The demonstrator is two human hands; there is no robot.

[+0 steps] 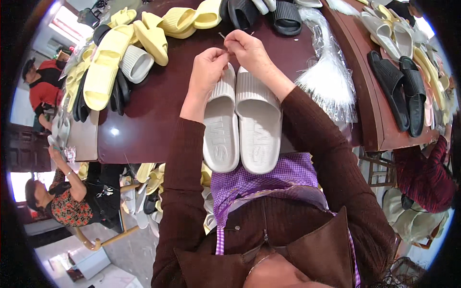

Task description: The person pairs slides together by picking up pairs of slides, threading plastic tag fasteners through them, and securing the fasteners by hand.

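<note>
A pair of light grey slide sandals lies side by side at the table's front edge, heels toward me. My left hand (206, 72) is closed in a pinch above the toe of the left grey slide (221, 139). Meeting it at the fingertips, my right hand (250, 52) is also pinched, above the toe of the right grey slide (260, 137). Whatever the fingers hold is too thin and too covered to name. Small thin tips stick out beyond the fingers. The toe ends of both slides are partly hidden by my hands and wrists.
A bundle of thin white strands in clear plastic (326, 72) lies right on the dark red table (139, 144). Yellow slides (108, 67) pile up at left; a black slide (287, 19) sits at the back. Another table at right holds black slides (413, 96). Other people work at left and right.
</note>
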